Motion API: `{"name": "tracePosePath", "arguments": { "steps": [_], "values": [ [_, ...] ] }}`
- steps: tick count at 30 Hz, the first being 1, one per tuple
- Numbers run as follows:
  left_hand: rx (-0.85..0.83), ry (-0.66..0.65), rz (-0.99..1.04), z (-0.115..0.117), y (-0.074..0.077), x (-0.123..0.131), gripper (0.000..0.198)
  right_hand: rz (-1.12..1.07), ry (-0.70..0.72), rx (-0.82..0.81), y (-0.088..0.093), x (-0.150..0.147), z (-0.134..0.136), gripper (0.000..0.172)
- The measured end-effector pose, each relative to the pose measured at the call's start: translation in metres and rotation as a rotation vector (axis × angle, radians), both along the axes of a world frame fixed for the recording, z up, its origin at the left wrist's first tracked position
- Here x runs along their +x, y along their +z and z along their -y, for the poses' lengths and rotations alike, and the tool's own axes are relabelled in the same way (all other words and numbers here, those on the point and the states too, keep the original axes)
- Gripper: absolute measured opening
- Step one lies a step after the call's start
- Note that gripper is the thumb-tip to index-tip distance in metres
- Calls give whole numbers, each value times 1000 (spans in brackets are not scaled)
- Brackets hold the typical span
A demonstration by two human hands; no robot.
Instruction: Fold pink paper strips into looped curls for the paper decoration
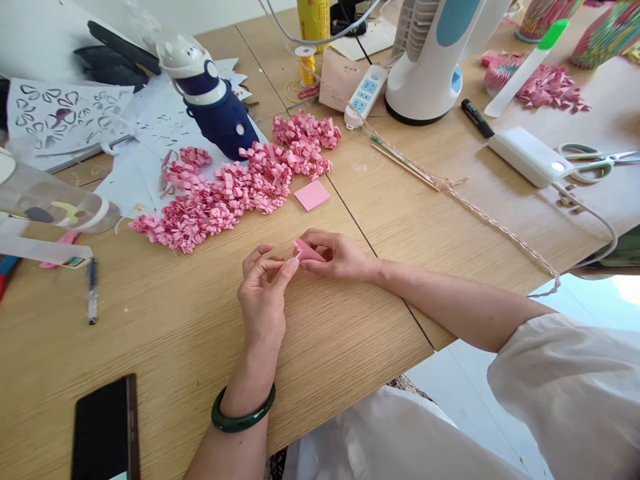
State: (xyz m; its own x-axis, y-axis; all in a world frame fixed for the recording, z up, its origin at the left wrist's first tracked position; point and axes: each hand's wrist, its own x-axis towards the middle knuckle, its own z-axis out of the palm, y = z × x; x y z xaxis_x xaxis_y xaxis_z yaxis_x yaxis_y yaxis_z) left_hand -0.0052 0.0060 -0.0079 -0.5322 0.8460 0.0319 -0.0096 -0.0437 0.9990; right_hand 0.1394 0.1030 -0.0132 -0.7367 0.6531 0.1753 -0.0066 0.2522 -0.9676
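Between my hands is a small folded piece of pink paper [311,253], its narrow end curled or creased. My right hand [337,255] grips its wide end between thumb and fingers. With thumb and forefinger, my left hand [264,280] pinches the tip on the left; a dark green bangle [243,420] circles that wrist. Beyond my hands lies a flat square stack of pink paper [313,195]. A long heap of curled pink paper pieces [220,200] stretches behind it to the left.
A navy and white bottle [220,113] stands behind the heap. Farther back are a power strip [367,95] and a white fan [425,60]. Scissors [595,163] and a white power bank [530,157] lie right, a twisted cord [500,227] nearer. A phone [103,427] rests front left.
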Motion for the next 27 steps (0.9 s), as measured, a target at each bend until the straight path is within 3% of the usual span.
{"name": "tracePosePath", "arguments": {
  "steps": [6,11,16,20,27],
  "values": [
    [13,-8,-113,1,-2,-1,29,11,-99,43,-4,-3,2,17],
    [34,-12,-81,1,1,2,28,108,6,188,2,2,4,15],
    [-10,-26,72,1,3,0,27,-7,15,58,3,3,5,27],
    [-27,-68,78,0,1,-2,30,-88,11,-54,-2,-1,5,26],
    [-30,-61,57,0,3,0,29,-56,24,170,4,2,3,11]
  ]
}}
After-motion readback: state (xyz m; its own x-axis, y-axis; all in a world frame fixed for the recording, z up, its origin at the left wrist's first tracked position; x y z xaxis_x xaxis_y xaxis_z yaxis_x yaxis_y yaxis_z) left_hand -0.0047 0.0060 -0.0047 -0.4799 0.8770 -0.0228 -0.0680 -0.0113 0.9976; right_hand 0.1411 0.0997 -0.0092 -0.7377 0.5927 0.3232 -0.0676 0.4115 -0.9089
